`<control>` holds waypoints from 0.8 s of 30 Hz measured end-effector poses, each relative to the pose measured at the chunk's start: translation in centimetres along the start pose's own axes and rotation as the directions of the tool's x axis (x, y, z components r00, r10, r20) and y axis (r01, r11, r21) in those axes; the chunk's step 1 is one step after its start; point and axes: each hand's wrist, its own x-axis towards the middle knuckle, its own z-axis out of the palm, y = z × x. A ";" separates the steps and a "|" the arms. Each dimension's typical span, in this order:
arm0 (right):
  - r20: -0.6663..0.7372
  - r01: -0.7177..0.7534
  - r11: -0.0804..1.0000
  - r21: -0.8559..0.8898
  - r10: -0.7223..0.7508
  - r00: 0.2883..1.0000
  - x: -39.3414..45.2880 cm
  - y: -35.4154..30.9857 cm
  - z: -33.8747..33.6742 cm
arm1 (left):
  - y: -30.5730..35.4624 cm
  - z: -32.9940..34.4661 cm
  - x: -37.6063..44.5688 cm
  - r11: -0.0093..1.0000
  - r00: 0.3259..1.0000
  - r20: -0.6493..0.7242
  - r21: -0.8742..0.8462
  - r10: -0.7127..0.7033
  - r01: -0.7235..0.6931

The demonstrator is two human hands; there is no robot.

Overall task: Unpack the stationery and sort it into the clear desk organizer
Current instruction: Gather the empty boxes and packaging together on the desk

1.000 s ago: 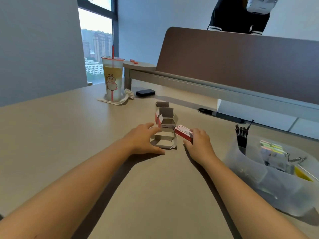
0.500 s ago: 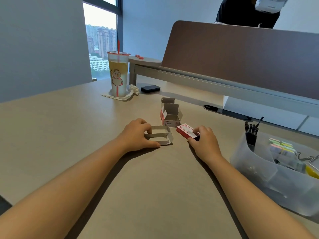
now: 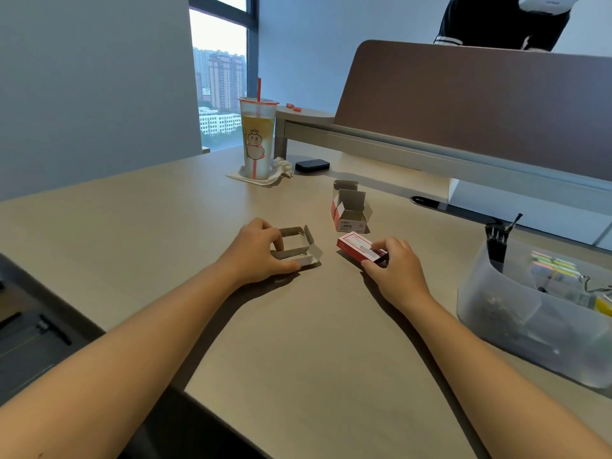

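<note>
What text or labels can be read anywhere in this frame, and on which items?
No text is legible enough to quote.
Open white-and-red box: red logo and dark print on the front, too small to read.
Red-and-white box pinched by the right hand: label lines blurred.
Drink cup: cartoon figure only, no readable words.
Clear organizer: no readable markings on it or its contents.

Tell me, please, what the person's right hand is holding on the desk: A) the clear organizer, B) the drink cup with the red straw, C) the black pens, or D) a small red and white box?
D: the right hand pinches the small red and white box against the desk, well left of the clear organizer.
</note>
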 end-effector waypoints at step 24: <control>0.090 0.045 0.994 0.097 -0.054 0.994 -2.2 -5.2 2.7 | -3.1 -3.0 -3.9 0.997 0.993 -0.111 0.054 -0.049 0.055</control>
